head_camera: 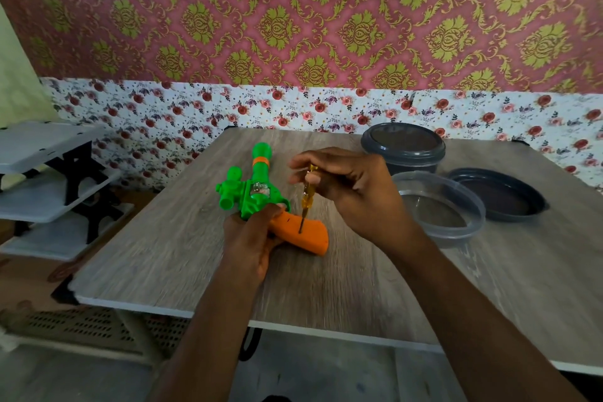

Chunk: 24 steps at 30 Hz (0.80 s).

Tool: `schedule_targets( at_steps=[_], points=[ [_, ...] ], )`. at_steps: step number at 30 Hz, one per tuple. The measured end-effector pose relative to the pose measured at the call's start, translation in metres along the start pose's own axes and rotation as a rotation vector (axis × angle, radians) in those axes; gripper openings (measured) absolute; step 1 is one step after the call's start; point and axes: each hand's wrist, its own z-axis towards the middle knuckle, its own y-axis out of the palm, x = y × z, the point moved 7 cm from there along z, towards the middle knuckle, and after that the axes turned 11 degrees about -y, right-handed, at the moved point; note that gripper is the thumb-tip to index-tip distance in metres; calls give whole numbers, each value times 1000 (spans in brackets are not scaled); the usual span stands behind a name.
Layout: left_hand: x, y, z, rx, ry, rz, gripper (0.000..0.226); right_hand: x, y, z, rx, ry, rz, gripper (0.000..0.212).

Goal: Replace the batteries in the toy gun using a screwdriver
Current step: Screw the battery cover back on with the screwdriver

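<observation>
A green toy gun (257,183) with an orange grip (305,237) lies on the wooden table (182,238), barrel pointing away from me. My left hand (249,241) clasps it where the green body meets the grip. My right hand (352,186) holds a small screwdriver (306,197) with a yellow see-through handle, nearly upright. Its tip stands in a hole in the side of the orange grip. No batteries are in view.
To the right stand a dark grey lidded tub (404,148), a clear open container (440,206) and a loose dark lid (497,194). A white shelf rack (49,173) stands left of the table. Patterned wall behind.
</observation>
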Motion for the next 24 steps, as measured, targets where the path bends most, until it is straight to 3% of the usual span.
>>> schedule_targets(
  at_steps=[4, 7, 12, 17, 22, 24],
  points=[
    [-3, 0, 2, -12, 4, -2, 35, -3, -5, -5, 115, -55, -113, 31],
    [-1, 0, 0, -12, 22, -4, 31, -10, -3, -4, 108, -125, -227, 26],
    [0, 0, -1, -5, 11, 0, 31, -11, -1, -3, 82, -105, -85, 28],
    [0, 1, -1, 9, -8, -1, 35, -17, -5, -5, 163, -172, -310, 30],
    [0, -1, -1, 6, -8, -1, 36, -6, 1, -6, -11, -41, -36, 32],
    [-1, -1, 0, 10, -10, -6, 37, -8, -2, -4, -2, -49, -95, 30]
  ],
)
